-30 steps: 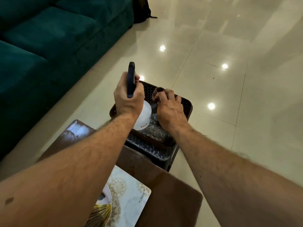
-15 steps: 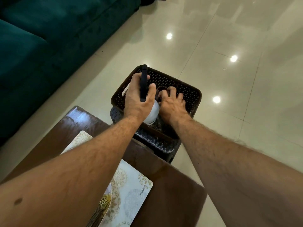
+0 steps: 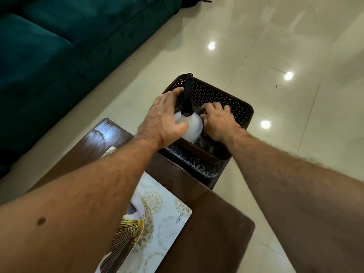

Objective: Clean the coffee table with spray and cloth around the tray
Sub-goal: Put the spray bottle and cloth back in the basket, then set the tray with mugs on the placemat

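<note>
A white spray bottle [image 3: 192, 128] with a black trigger head stands in a brown perforated basket [image 3: 243, 109] just beyond the far end of the dark wooden coffee table [image 3: 212, 233]. My left hand [image 3: 164, 118] lies against the bottle's left side, fingers stretched toward the basket rim, thumb on the white body. My right hand [image 3: 215, 120] reaches into the basket right of the bottle, fingers curled over a dark cloth [image 3: 201, 111] that is almost wholly hidden. A pale floral tray [image 3: 167, 223] sits on the table under my left forearm.
The basket rests on a black plastic-wrapped stool [image 3: 206, 171]. A gold-patterned dish [image 3: 126, 233] lies on the tray. A teal sofa [image 3: 59, 46] runs along the left, and glossy floor tiles [image 3: 275, 46] spread behind and right. A black bag [image 3: 194, 0] lies at the top edge.
The spray bottle has gone down into the basket. My left hand has slid off the trigger head to the bottle's side. My right hand has sunk deeper into the basket.
</note>
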